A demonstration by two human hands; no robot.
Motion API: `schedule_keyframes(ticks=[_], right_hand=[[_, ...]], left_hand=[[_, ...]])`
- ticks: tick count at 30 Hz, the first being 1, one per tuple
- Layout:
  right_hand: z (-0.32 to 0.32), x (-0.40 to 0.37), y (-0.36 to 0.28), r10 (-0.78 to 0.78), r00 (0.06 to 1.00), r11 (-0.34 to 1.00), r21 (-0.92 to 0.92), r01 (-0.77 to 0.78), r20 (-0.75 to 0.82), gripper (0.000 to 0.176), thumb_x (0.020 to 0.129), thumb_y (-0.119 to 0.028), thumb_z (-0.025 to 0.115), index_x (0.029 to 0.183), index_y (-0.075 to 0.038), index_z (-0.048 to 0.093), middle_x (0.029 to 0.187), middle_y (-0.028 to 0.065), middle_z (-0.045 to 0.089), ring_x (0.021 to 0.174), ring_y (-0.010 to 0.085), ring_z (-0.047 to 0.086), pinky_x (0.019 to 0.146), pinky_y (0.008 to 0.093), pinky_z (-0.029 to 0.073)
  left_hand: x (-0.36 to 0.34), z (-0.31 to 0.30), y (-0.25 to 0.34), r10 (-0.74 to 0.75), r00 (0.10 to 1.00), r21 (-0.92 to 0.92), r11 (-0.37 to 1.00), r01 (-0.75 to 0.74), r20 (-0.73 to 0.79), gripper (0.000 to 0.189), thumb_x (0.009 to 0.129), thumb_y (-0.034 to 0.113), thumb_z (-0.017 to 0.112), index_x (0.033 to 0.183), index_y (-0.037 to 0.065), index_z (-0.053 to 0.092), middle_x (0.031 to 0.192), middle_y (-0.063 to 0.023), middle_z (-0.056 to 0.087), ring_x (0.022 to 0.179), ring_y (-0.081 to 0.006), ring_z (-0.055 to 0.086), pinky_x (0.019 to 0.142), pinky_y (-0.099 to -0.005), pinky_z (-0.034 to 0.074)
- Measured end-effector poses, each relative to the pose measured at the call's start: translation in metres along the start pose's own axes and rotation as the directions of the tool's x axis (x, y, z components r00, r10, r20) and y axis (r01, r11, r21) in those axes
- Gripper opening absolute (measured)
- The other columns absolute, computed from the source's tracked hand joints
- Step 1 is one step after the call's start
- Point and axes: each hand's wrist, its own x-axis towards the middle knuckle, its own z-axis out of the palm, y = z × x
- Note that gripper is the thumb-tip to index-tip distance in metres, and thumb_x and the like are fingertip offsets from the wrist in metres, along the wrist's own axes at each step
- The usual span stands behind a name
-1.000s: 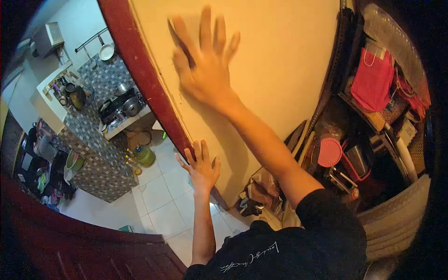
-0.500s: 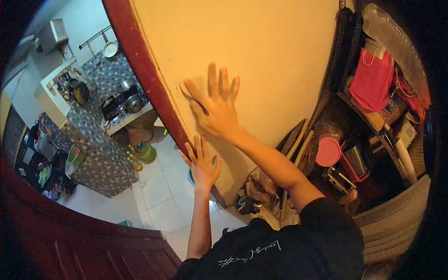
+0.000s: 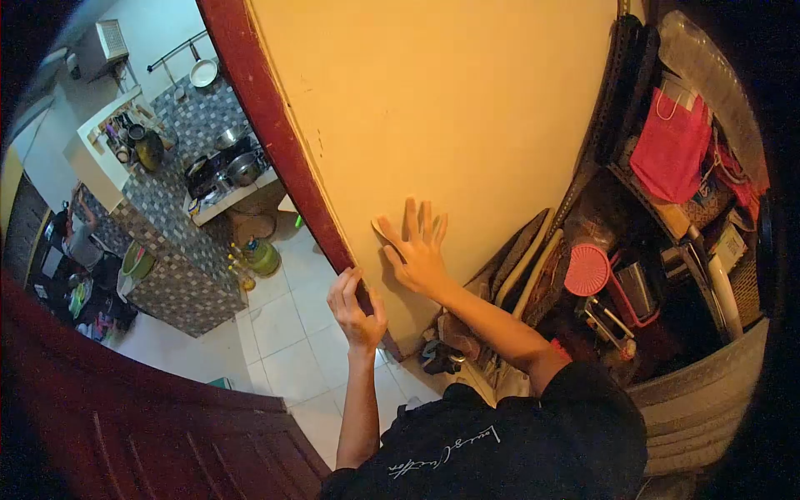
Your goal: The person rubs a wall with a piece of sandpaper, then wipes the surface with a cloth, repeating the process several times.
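My right hand [image 3: 418, 257] lies against the yellow wall [image 3: 467, 108] with its fingers spread, holding nothing. Just below and to the left, my left hand [image 3: 357, 312] is at the dark red door frame [image 3: 287, 137], its fingertips by the frame's edge. The fingers of this hand are bent, and the thumb stands apart from them; I see nothing held. Whether the fingertips press on the frame is hard to tell.
Left of the frame lies a kitchen with a stove [image 3: 225, 171], a green gas cylinder [image 3: 262, 257] and another person [image 3: 82, 242]. A dark red door [image 3: 167, 433] fills the lower left. At right, a cluttered shelf holds a red bag [image 3: 671, 146] and a pink round lid [image 3: 587, 269].
My right hand has moved down the wall and slightly right. My left hand has shifted a little lower, its fingers now more bent at the frame's edge.
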Motion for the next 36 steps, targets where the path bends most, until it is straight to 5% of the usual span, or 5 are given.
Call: schedule_keyframes(ticks=[12, 22, 27, 30, 36], right_hand=[[-0.116, 0.231, -0.019, -0.242, 0.839, 0.97, -0.089, 0.228, -0.487, 0.055, 0.101, -0.038, 0.055, 0.155, -0.037, 0.043, 0.169, 0.0258, 0.004, 0.154, 0.0508, 0.005, 0.112, 0.0768, -0.004], [-0.028, 0.112, 0.058, -0.656, 0.736, 0.754, -0.178, 0.632, -0.166, 0.063, 0.092, -0.043, 0.063, 0.152, -0.043, 0.044, 0.167, 0.016, 0.026, 0.156, 0.0386, 0.018, 0.115, 0.0768, 0.007], [-0.12, 0.225, 0.034, -0.542, 0.714, 0.814, -0.066, 0.577, -0.442, 0.055, 0.093, -0.037, 0.058, 0.147, -0.042, 0.049, 0.167, 0.0057, 0.03, 0.154, 0.0298, 0.026, 0.118, 0.0734, 0.004], [-0.17, 0.274, 0.03, -0.594, 0.572, 0.789, -0.274, 0.55, -0.565, 0.051, 0.104, -0.03, 0.05, 0.154, -0.023, 0.046, 0.166, 0.0248, 0.022, 0.152, 0.0483, 0.018, 0.118, 0.0701, 0.007], [-0.099, 0.216, 0.049, -0.888, 0.442, 0.459, -0.305, 0.834, -0.127, 0.068, 0.086, -0.023, 0.058, 0.153, -0.021, 0.047, 0.162, -0.0021, 0.041, 0.149, 0.0202, 0.038, 0.124, 0.0542, 0.025]], left_hand=[[-0.026, 0.007, 0.036, -0.069, 0.997, -0.001, 0.998, 0.069, -0.015, 0.044, 0.083, 0.003, 0.068, 0.125, 0.002, 0.059, 0.123, -0.0163, 0.065, 0.115, -0.0354, 0.06, 0.102, -0.0456, 0.04], [-0.054, -0.008, 0.081, -0.202, 0.979, 0.113, 0.972, 0.205, -0.041, 0.041, 0.085, 0.004, 0.066, 0.125, 0.003, 0.058, 0.121, -0.0134, 0.066, 0.109, -0.0346, 0.059, 0.096, -0.0435, 0.044], [-0.067, -0.001, 0.091, -0.253, 0.967, 0.142, 0.956, 0.256, -0.039, 0.042, 0.084, 0.003, 0.066, 0.125, 0.003, 0.058, 0.122, -0.0141, 0.065, 0.11, -0.0348, 0.059, 0.094, -0.0437, 0.045], [-0.073, 0.012, 0.1, -0.263, 0.964, 0.136, 0.955, 0.264, -0.025, 0.041, 0.084, 0.003, 0.067, 0.125, 0.003, 0.058, 0.121, -0.0148, 0.065, 0.11, -0.0347, 0.058, 0.094, -0.0439, 0.045], [-0.066, 0.02, 0.1, -0.235, 0.972, 0.124, 0.964, 0.234, 0.0, 0.041, 0.084, 0.004, 0.068, 0.123, 0.002, 0.059, 0.117, -0.0157, 0.065, 0.108, -0.0355, 0.058, 0.095, -0.0439, 0.044]])
